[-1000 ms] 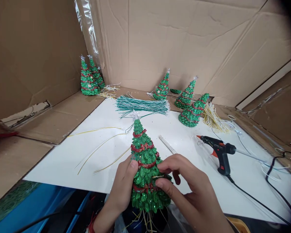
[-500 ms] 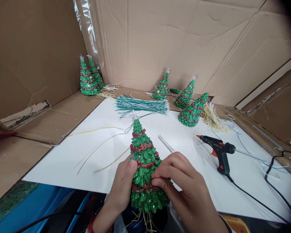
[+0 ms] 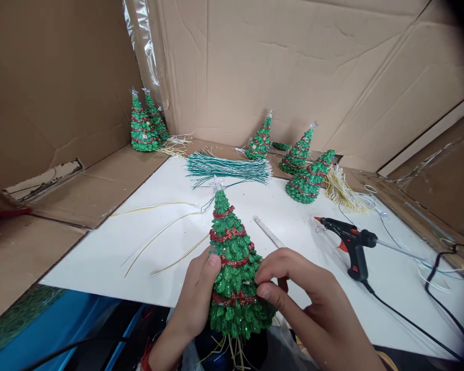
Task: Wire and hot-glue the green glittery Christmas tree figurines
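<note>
A small green glittery Christmas tree (image 3: 235,273) with red garlands and a clear star (image 3: 217,183) on its tip stands tilted before me. My left hand (image 3: 197,288) grips it from the left side, thumb on the foliage. At its right side is my right hand (image 3: 305,304), thumb and forefinger slightly apart with nothing visible between them. Close to those fingertips, a tiny shiny piece (image 3: 246,282) sits on the branches above the lowest garland. Yellow and white wire ends (image 3: 235,353) hang below the tree's base.
A glue gun (image 3: 350,242) lies on the white board (image 3: 112,257) at right, its cord trailing. Behind are a bundle of green wires (image 3: 228,168), yellow wires (image 3: 342,191) and several more trees (image 3: 305,183). A white stick (image 3: 268,232) lies nearby. Cardboard walls (image 3: 286,67) surround the board.
My right fingers have drawn back to the right from the tree and parted, uncovering the tiny shiny piece on the branches. My left hand keeps its hold.
</note>
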The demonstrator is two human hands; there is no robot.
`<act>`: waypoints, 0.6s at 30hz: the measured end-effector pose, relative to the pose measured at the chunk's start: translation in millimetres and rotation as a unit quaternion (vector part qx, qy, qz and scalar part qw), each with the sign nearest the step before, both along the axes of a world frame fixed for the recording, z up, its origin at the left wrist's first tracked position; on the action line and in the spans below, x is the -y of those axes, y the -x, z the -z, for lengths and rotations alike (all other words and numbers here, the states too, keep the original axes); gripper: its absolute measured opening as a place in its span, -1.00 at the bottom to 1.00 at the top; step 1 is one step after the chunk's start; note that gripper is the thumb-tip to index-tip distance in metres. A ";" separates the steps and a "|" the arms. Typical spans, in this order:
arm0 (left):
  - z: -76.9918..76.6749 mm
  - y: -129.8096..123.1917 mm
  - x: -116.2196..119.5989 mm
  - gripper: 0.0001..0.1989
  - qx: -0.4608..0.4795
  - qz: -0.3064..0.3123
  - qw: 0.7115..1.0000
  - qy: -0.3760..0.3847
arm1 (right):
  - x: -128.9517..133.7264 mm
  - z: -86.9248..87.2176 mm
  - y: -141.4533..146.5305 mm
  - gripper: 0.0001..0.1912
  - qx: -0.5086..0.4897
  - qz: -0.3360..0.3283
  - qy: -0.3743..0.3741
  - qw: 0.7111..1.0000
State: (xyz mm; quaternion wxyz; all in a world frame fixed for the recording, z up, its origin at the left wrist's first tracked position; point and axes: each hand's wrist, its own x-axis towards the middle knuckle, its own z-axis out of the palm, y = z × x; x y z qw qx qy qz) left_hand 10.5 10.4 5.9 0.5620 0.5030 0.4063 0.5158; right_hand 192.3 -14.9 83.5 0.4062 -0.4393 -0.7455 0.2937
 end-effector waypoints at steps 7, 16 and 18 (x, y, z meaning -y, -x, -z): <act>6.9 2.1 0.6 -0.45 0.002 -0.005 1.000 0.006 | 2.0 -2.6 8.1 -0.85 0.028 0.014 -0.038 0.999; 5.4 0.6 0.1 -0.44 0.014 -0.013 1.000 0.013 | -1.7 -4.2 17.2 -0.80 0.033 0.024 -0.037 0.998; 4.9 0.7 -0.1 -0.43 0.011 -0.019 1.000 0.008 | -2.5 -3.8 17.4 -0.80 0.033 0.027 -0.036 0.998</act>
